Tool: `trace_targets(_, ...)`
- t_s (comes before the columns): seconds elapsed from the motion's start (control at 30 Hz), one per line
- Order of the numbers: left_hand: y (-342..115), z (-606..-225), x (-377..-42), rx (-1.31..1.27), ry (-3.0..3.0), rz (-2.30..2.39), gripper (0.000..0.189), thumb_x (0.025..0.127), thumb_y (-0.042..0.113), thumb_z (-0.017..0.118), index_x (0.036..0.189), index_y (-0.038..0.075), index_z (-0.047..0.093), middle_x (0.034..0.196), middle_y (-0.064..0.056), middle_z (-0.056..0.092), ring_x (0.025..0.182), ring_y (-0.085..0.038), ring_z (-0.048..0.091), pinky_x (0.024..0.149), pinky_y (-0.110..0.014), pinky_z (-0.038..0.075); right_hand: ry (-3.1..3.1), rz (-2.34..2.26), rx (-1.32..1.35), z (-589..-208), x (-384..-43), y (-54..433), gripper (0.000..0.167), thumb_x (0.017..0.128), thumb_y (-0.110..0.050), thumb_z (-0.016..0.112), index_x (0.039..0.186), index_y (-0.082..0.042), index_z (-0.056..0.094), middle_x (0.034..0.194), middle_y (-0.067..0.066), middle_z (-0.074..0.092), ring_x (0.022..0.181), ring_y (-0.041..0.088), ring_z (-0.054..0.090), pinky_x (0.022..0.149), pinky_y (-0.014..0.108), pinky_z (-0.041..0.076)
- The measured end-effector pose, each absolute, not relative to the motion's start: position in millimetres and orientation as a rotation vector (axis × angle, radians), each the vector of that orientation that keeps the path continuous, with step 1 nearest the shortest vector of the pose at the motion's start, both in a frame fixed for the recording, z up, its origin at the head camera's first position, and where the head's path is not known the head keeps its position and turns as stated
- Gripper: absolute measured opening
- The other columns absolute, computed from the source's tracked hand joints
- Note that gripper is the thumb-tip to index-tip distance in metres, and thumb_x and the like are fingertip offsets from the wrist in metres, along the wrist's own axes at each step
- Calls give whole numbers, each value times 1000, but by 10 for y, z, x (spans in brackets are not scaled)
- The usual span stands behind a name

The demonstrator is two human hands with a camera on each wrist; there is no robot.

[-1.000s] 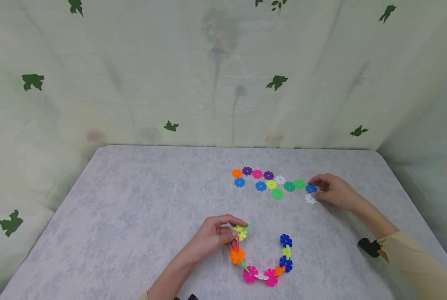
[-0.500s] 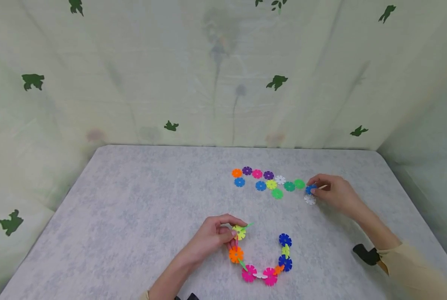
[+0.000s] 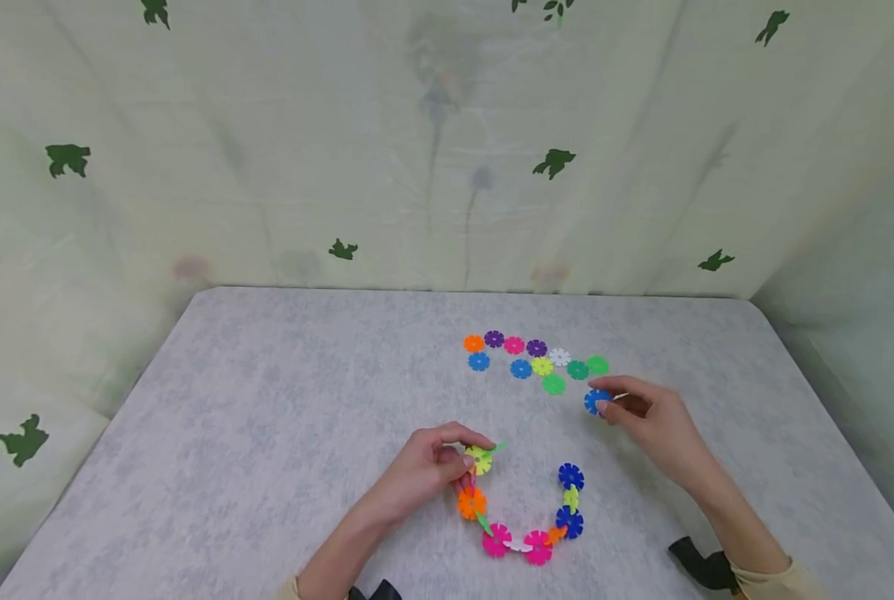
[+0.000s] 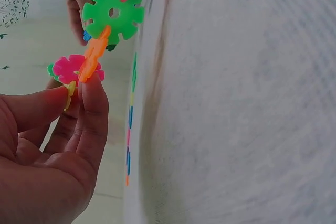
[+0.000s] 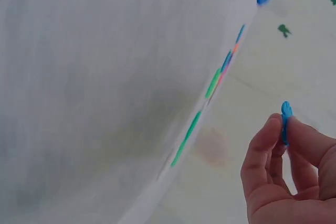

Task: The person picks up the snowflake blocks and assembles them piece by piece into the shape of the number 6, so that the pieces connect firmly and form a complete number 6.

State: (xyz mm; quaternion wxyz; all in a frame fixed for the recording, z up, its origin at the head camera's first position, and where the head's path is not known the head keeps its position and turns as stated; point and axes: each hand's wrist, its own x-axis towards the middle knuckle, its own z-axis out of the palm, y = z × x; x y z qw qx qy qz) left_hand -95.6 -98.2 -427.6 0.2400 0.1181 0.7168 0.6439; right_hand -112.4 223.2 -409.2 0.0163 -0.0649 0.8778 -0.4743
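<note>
My left hand [image 3: 420, 471] pinches the yellow snowflake disc [image 3: 480, 460] at one end of a chain of slotted plastic discs. The chain curves in a U through an orange disc [image 3: 472, 503] and two pink ones to a dark blue disc [image 3: 570, 476] at its other end. A thin green disc [image 3: 500, 447] sticks out edge-on beside the left fingertips. Between thumb and fingers my right hand [image 3: 660, 429] holds a loose blue snowflake disc [image 3: 592, 402], seen edge-on in the right wrist view. It is up off the table, to the right of the chain.
Several loose discs lie flat in a row toward the back of the grey table [image 3: 304, 400], from an orange one [image 3: 473, 343] to a light green one [image 3: 598, 365]. A pale curtain [image 3: 267, 167] with green leaf shapes stands behind the table.
The right hand has lifted the blue disc off the table and brought it left and nearer. The white disc below it is now hidden by the hand. The left hand stays nearly still.
</note>
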Motion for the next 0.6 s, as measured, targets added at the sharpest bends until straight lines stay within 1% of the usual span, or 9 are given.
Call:
trace_targets(0.1, -973, -4266, -963, 345, 2013, 1733, 28, 96, 1, 56, 110, 16, 74, 105, -6, 64, 68, -23, 58, 68, -28, 52, 2657, -1540, -203, -4112, -1050, 2091, 29, 93, -11, 68, 121, -5, 64, 101, 8, 66, 84, 28, 65, 73, 33, 57)
trace_targets(0.2, -965, -4260, -962, 364, 2065, 1700, 30, 95, 0, 56, 109, 20, 74, 106, -3, 65, 68, -23, 56, 66, -27, 51, 2594, -1590, -224, -4140, -987, 1957, 25, 93, -12, 69, 117, -6, 65, 98, 6, 66, 85, 28, 65, 74, 33, 57)
trace_targets(0.37, -959, -4253, -946, 419, 2154, 1639, 30, 95, 1, 58, 110, 22, 74, 103, 1, 65, 70, -22, 57, 63, -25, 50, 2519, -1626, -253, -4153, -915, 1774, 23, 94, -14, 68, 116, -8, 68, 103, 3, 67, 91, 29, 65, 77, 31, 56)
trace_targets(0.43, -957, -4249, -940, 430, 2167, 1634, 30, 96, 2, 59, 111, 23, 74, 103, 2, 65, 71, -22, 58, 63, -26, 51, 2499, -1623, -265, -4138, -881, 1700, 23, 94, -14, 68, 116, -9, 68, 105, 2, 67, 92, 27, 65, 78, 29, 56)
trace_targets(0.6, -956, -4244, -929, 427, 2148, 1652, 30, 96, 1, 58, 111, 21, 74, 103, 2, 65, 71, -22, 58, 61, -25, 49, 2528, -1587, -248, -4099, -803, 1505, 23, 92, -8, 69, 114, -13, 71, 105, -3, 68, 92, 15, 65, 79, 26, 55)
